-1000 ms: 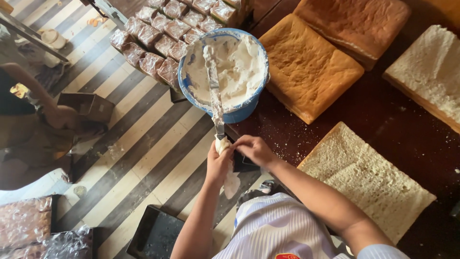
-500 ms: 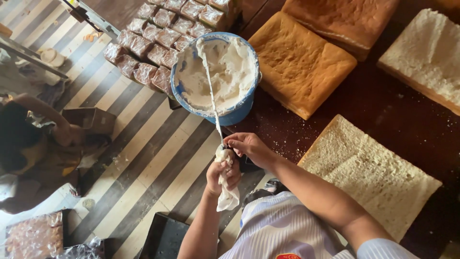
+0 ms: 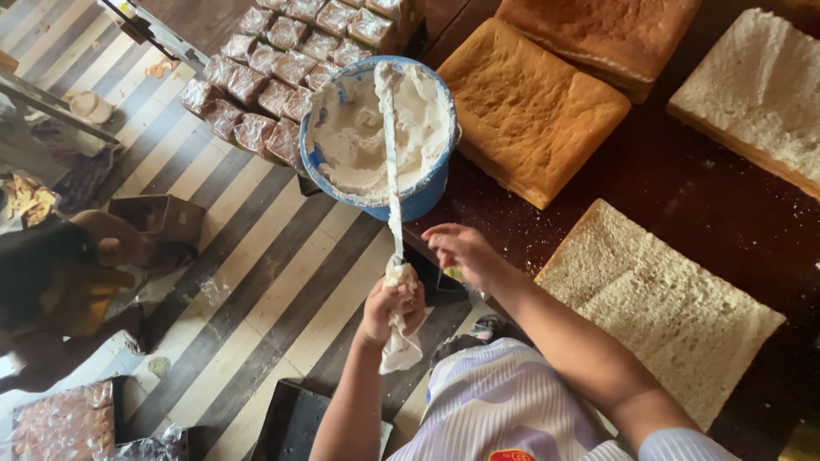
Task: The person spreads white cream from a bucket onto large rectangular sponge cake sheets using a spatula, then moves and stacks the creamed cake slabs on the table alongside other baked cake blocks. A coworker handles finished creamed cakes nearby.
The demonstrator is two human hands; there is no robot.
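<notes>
Gripping the handle end of a long cream-coated spatula (image 3: 390,145) through a white cloth (image 3: 400,350), with the left hand (image 3: 391,303) closed tight around both, out over the striped floor (image 3: 239,273) past the counter's edge. Liable, by the look of the cream smeared along the blade, to slip in that grasp and shed cream onto the floor or onto the wrapped cake packs (image 3: 273,77) just left of the bucket. Resting blade-first across the white cream in the blue bucket (image 3: 418,203), itself perched at the very edge of the dark counter (image 3: 709,205) and likely to tip off if levered hard against the rim. Hovering just beside the handle with the right hand (image 3: 465,252), fingers loosely curled, holding nothing. Lying close enough to catch a stray drip or a dragging forearm: a golden cake slab (image 3: 530,111) beside the bucket and a pale cake sheet (image 3: 658,307) under the right arm.
</notes>
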